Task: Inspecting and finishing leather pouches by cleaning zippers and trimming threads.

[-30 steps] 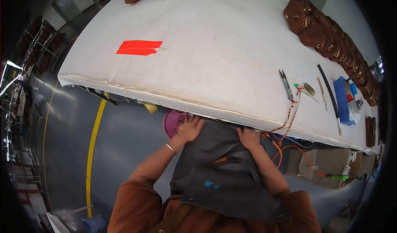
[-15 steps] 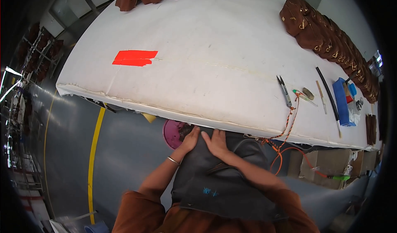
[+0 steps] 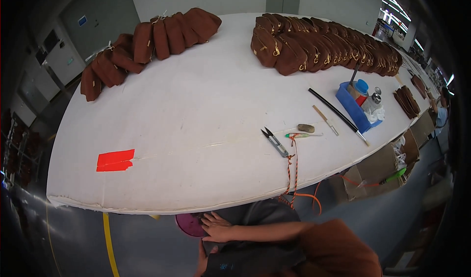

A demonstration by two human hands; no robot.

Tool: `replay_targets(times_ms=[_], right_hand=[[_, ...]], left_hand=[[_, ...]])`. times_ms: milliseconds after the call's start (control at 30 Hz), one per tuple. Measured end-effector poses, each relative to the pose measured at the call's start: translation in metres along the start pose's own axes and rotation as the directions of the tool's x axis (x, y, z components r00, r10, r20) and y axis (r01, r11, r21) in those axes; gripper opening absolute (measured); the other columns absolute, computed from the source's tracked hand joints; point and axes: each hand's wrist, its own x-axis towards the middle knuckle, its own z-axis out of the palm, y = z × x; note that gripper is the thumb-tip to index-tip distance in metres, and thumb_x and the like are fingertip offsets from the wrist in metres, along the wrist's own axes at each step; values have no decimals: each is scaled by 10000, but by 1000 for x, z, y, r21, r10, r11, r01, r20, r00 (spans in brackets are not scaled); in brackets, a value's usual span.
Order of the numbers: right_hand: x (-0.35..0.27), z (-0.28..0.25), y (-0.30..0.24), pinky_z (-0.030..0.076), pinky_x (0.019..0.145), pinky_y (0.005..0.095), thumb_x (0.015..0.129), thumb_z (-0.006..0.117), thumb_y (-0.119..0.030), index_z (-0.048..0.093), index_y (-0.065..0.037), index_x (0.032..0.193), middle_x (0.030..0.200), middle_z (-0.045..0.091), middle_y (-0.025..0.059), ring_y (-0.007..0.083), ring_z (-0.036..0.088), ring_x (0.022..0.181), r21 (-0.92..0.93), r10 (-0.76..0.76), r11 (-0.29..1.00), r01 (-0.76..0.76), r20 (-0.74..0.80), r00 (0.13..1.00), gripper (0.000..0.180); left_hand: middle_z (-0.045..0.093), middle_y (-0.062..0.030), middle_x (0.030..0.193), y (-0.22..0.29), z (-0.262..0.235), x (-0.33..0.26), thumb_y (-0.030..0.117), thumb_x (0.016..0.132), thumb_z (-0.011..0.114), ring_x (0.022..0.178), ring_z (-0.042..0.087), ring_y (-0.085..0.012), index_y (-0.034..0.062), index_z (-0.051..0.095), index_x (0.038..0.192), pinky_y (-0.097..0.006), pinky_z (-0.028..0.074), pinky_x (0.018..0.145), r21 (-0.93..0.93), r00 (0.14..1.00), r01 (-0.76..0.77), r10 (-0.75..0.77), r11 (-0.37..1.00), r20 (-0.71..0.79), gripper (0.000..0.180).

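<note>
Here, the right hand (image 3: pixel 216 227) rests on the dark apron (image 3: pixel 260 258), fingers slightly spread; the left hand (image 3: pixel 202 263), partly hidden, has an unclear grip.

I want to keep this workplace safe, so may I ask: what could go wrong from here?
The cord runs from the scissors over the edge of the table; if the right hand rises, it may snag the cord and drag them down. The scissors also lie slightly open, so they could prick someone.

R hand (image 3: pixel 218 229) is by purple tub (image 3: pixel 188 226), L hand (image 3: pixel 203 261) just below, both at dk apron (image 3: pixel 260 257).
</note>
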Motion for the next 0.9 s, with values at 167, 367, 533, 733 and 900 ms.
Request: replay_targets(times_ms=[167, 367, 533, 733, 900], right_hand=[[67, 32, 29, 356, 1057, 466, 930, 542, -263, 584, -6, 1229, 1114, 641, 246, 391, 586, 1111, 601, 80, 796, 73, -224, 971, 397], [-38, -48, -11, 491, 883, 399, 943, 564, -206, 542, 11, 1262, 1055, 661, 231, 339, 624, 1040, 542, -490, 724, 428, -33, 871, 386], [-148, -188, 15, 490, 617, 300, 947, 568, -193, 580, 6, 1197, 755, 656, 114, 162, 635, 629, 712, -228, 696, 87, 104, 968, 320], [-220, -314, 72, 502, 623, 329, 943, 594, -222, 616, -38, 1150, 708, 660, 111, 223, 640, 630, 496, 161, 866, -65, -153, 975, 278], [-165, -395, 178, 515, 758, 387, 885, 644, -163, 639, 12, 1079, 898, 677, 160, 327, 656, 830, 53, 190, 977, -206, -650, 736, 261]], left_hand=[[496, -167, 1382, -39, 4, 138, 349, 951, 557, 1280, 461, -287, -1, 402, 1407, -380, 364, 1056, -138, 977, -69, 95, 988, 192, 596], [588, -189, 1282, -8, 1, 234, 291, 955, 494, 1205, 542, -336, 37, 580, 1255, -420, 406, 1023, 839, 971, 107, -237, 534, 27, 402], [582, -223, 1266, -57, -27, 257, 353, 945, 479, 1213, 529, -375, 46, 599, 1231, -507, 395, 1027, 459, 774, -627, 574, 630, 268, 436], [473, -241, 1381, 86, 63, 115, 567, 916, 492, 1308, 408, -411, 39, 483, 1358, -476, 312, 1096, 785, 869, -379, 480, 490, 120, 689], [450, -257, 1382, 94, 63, 146, 543, 910, 535, 1256, 459, -415, 30, 393, 1414, -513, 371, 1034, 651, 795, -607, 364, 457, 486, 733]])
